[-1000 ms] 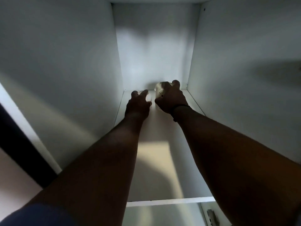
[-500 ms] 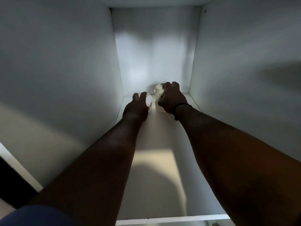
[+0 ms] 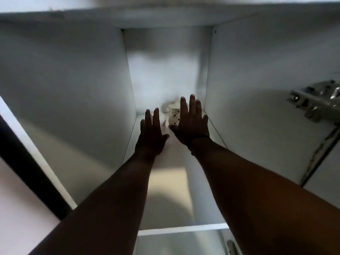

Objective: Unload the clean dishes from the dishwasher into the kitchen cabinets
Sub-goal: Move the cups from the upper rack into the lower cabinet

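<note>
Both my arms reach deep into a narrow white cabinet (image 3: 82, 85). A white mug with a dark diamond pattern (image 3: 174, 117) stands at the back of the shelf (image 3: 171, 162), partly hidden behind my right hand (image 3: 191, 124). That hand is flat, fingers spread, holding nothing, just in front of the mug. My left hand (image 3: 151, 134) is also flat with fingers apart, a little lower and to the left. A second pale cup (image 3: 166, 108) shows dimly behind the mug; whether my left hand touches anything is unclear.
The cabinet's side walls close in on both sides. A metal door hinge (image 3: 316, 102) sits on the right wall near the front. The shelf's front edge (image 3: 184, 230) runs below my forearms, with another compartment underneath. A dark strip (image 3: 27, 162) lies at left.
Both hands were curled around cups at the shelf's back; now they have let go, their fingers spread wide, and drawn slightly back. The view has tilted so the hinge and cabinet top show.
</note>
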